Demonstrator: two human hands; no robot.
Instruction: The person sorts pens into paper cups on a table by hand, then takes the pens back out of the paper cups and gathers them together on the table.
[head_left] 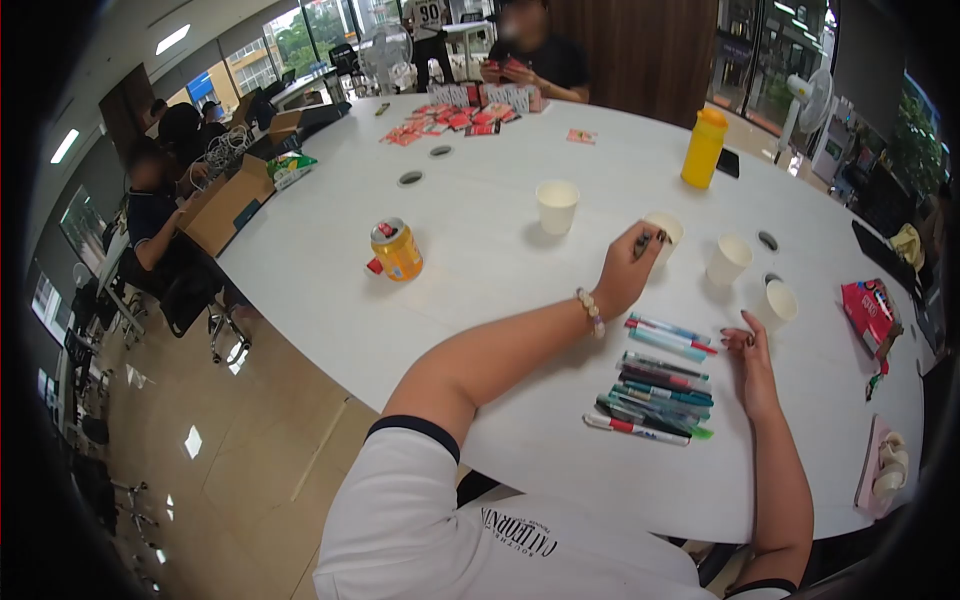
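My left hand (pixel 630 268), with a beaded bracelet at the wrist, is closed at the near side of a white paper cup (pixel 668 232). Something small and dark grey shows between its fingers, mostly hidden, and I cannot make out what it is. My right hand (pixel 752 362) rests on the table with fingers apart, holding nothing. Close above it a paper cup (pixel 779 306) leans at a tilt, and another cup (pixel 729 261) stands just beyond. Between my forearms lies a row of several pens (pixel 660 385) in teal, red, black and white.
Another paper cup (pixel 557 208) stands left of my left hand. On the white table (pixel 480 230) are a yellow can (pixel 397 250), a yellow bottle (pixel 704 150), red cards (pixel 460 118) and a red snack bag (pixel 872 315). A person (pixel 540 60) sits opposite.
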